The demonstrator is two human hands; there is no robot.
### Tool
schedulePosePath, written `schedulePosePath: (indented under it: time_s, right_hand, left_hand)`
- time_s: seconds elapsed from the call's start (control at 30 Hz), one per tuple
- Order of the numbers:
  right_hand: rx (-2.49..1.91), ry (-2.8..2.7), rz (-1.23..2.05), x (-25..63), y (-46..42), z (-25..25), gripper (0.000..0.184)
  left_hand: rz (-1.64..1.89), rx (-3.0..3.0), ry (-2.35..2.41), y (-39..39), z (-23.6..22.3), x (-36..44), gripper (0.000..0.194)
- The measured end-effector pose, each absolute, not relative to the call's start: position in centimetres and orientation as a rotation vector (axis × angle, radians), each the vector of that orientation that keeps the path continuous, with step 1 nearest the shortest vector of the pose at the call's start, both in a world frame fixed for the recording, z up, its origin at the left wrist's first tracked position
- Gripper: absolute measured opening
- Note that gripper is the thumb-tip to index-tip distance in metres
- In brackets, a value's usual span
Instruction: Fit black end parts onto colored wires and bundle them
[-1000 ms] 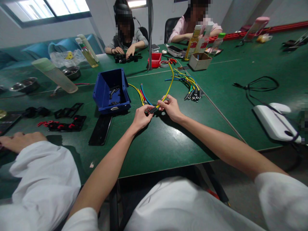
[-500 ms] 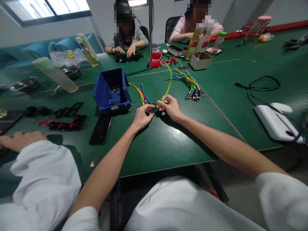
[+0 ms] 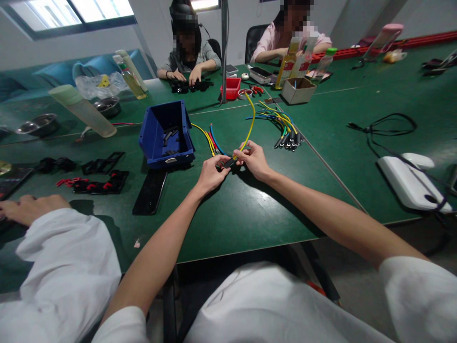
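Yellow wire (image 3: pixel 253 118) in right hand (image 3: pixel 256 161) | black tube (image 3: pixel 229 163) in left hand (image 3: pixel 211 173)

Both arms, bare to above the elbows, reach forward and angle inward. The left arm (image 3: pixel 160 245) slants up to the left grip (image 3: pixel 213 173), where thumb and fingers pinch. The right arm (image 3: pixel 328 209) slants in opposite; the right grip (image 3: pixel 254 161) also pinches, fingers curled, fingertips close to the left's.
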State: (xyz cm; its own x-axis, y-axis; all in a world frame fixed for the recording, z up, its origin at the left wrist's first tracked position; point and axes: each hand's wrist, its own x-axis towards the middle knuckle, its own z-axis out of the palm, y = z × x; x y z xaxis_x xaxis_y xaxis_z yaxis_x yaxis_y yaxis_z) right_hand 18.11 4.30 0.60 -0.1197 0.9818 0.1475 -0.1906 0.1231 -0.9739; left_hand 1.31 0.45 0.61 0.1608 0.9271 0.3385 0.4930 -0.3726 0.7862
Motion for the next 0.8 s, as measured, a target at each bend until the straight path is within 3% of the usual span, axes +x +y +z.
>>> schedulePosePath:
  time_s: [0.8]
  right_hand:
    - [-0.888,-1.247,1.300,18.17,4.29,0.67,0.048]
  left_hand:
    - [1.134,1.926,1.341,0.54,0.56,1.24,0.027]
